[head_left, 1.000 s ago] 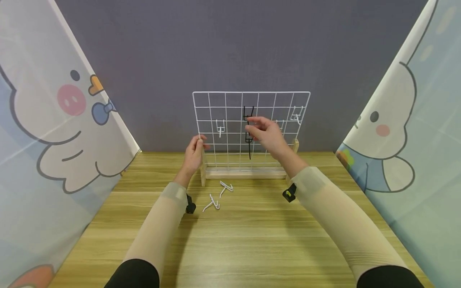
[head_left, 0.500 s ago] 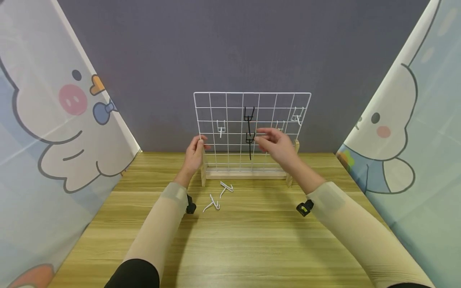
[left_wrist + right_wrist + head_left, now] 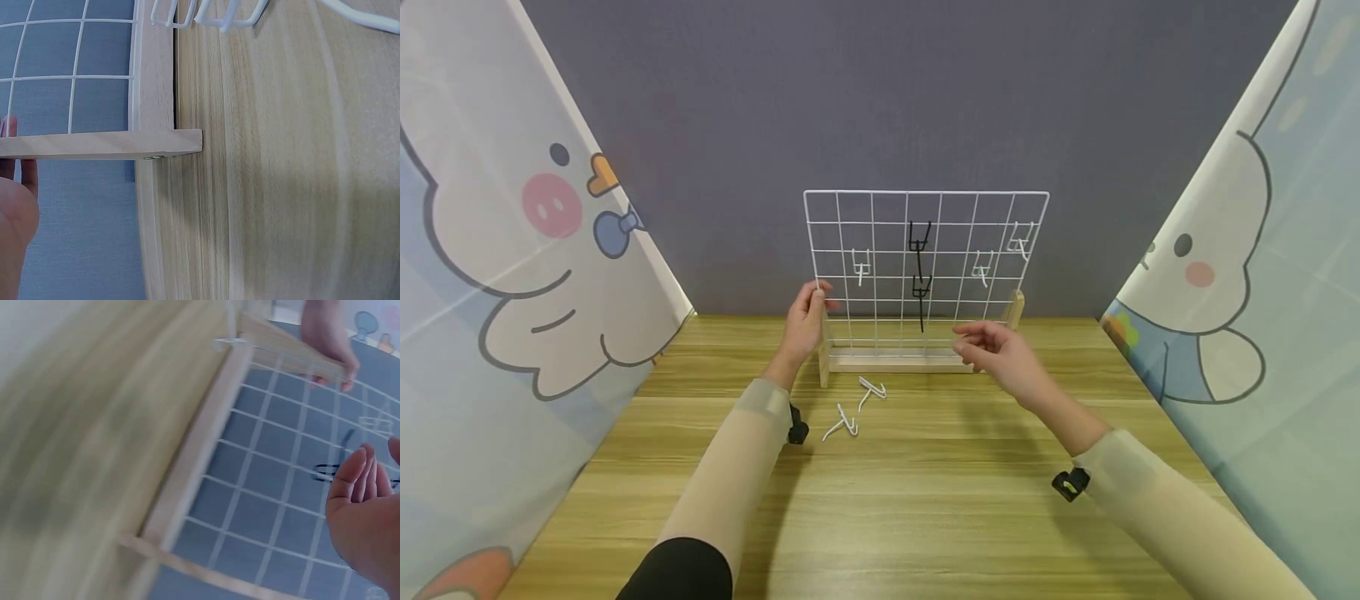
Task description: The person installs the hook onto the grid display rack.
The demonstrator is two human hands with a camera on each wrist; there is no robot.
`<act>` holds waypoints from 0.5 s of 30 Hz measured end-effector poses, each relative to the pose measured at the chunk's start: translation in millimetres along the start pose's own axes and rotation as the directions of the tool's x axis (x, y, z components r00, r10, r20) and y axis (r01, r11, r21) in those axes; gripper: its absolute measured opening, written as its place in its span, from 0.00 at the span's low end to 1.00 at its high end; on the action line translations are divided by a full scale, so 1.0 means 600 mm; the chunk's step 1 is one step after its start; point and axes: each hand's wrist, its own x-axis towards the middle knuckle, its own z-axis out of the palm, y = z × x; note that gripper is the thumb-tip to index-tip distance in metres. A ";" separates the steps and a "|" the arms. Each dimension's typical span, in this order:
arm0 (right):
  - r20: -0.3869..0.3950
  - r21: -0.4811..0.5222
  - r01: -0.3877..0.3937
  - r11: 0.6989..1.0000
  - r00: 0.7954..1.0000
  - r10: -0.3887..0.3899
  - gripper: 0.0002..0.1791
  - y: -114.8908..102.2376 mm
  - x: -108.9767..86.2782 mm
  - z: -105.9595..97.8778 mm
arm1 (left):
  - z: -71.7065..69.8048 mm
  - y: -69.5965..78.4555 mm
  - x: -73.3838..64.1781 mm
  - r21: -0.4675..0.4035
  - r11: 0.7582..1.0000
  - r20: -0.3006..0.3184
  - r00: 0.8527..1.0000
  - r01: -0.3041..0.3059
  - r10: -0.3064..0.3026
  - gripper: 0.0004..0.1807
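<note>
A white wire grid rack (image 3: 925,192) stands upright in a wooden base (image 3: 910,365). My left hand (image 3: 805,321) grips its left side, where the wooden post (image 3: 94,145) meets the grid. Lower right, in front of the rack, my right hand (image 3: 1003,358) hovers with loosely bent fingers and nothing in them. Two black hooks, an upper one (image 3: 917,245) and a lower one (image 3: 921,292), hang in the middle column. White hooks hang on the left (image 3: 861,269), right of middle (image 3: 983,271) and far right (image 3: 1018,244).
Two loose white hooks, one nearer the rack (image 3: 871,388) and one nearer me (image 3: 842,422), lie on the wood-grain table (image 3: 910,517). A grey panel (image 3: 880,100) rises behind the rack. Cartoon-printed sheets flank the table on both sides.
My right hand has moved down and to the right, away from the black hooks, uncovering the white hook right of middle. The left hand stays on the rack.
</note>
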 end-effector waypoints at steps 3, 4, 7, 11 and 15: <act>0.027 -0.004 -0.017 1.000 1.000 0.017 0.22 0.028 -0.005 0.002 | 0.001 0.001 0.000 0.007 1.000 0.002 1.000 0.003 -0.003 0.21; 0.039 -0.005 -0.020 1.000 0.999 0.020 0.22 0.038 -0.005 0.003 | 0.001 0.001 0.000 0.006 1.000 0.003 1.000 0.004 -0.004 0.21; 0.071 -0.019 -0.032 0.999 0.997 0.033 0.22 0.064 -0.002 0.010 | 0.001 0.003 -0.001 -0.006 1.000 0.008 1.000 0.002 -0.002 0.21; 0.124 -0.027 -0.065 0.998 0.990 0.068 0.22 0.092 0.008 0.024 | 0.000 0.007 -0.002 -0.028 1.000 0.019 1.000 -0.001 0.002 0.21; 0.155 -0.029 -0.099 0.995 0.983 0.102 0.24 0.109 0.021 0.044 | -0.001 0.009 -0.003 -0.021 1.000 0.019 1.000 0.008 -0.008 0.21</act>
